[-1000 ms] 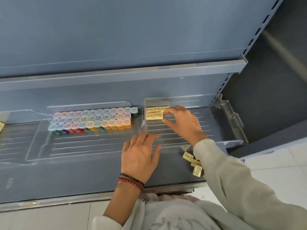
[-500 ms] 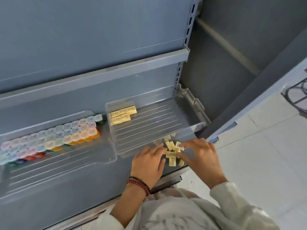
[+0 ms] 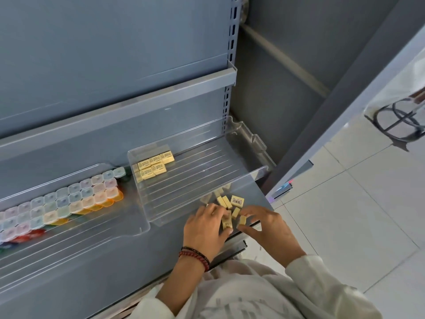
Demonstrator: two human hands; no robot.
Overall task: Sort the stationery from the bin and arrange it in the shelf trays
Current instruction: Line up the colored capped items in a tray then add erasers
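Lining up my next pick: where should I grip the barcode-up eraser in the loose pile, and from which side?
Pinch the barcode eraser across its long sides, coming from above and the right. It lies flat, label up, at the pile's far right edge. Bare shelf lies to its right, while other erasers standing on edge crowd its left end. The right hand is nearest.

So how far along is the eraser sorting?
Done: boxes fill rows in the left tray; a few erasers sit in the right tray. In hand: left hand and right hand each pinch loose erasers on the shelf. Left: moving those into the right tray.
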